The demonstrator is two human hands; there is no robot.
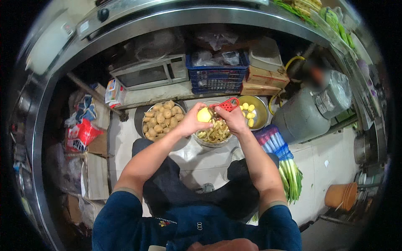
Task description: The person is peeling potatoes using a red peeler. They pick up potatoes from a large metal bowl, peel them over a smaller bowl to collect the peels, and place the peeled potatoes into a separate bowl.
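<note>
My left hand (195,118) holds a yellow peeled potato (204,115) above a round container (209,144) heaped with potato peelings (217,132). In my right hand (231,118) is a vegetable peeler (227,105) with a red perforated handle, its blade end close against the potato. The fingers partly hide where blade and potato meet. Left of the peelings, a bowl of unpeeled brown potatoes (163,117) sits on the floor. On the right, a metal basin (261,110) contains several peeled potatoes (250,115).
Behind stand a microwave oven (147,75), a blue plastic crate (217,77) and cardboard boxes (267,77). A grey gas cylinder (306,113) leans into view at right, near bundled scallions (287,175). Boxes and bags, including a red bag (83,134), line the left. A steel counter edge (201,15) arches overhead.
</note>
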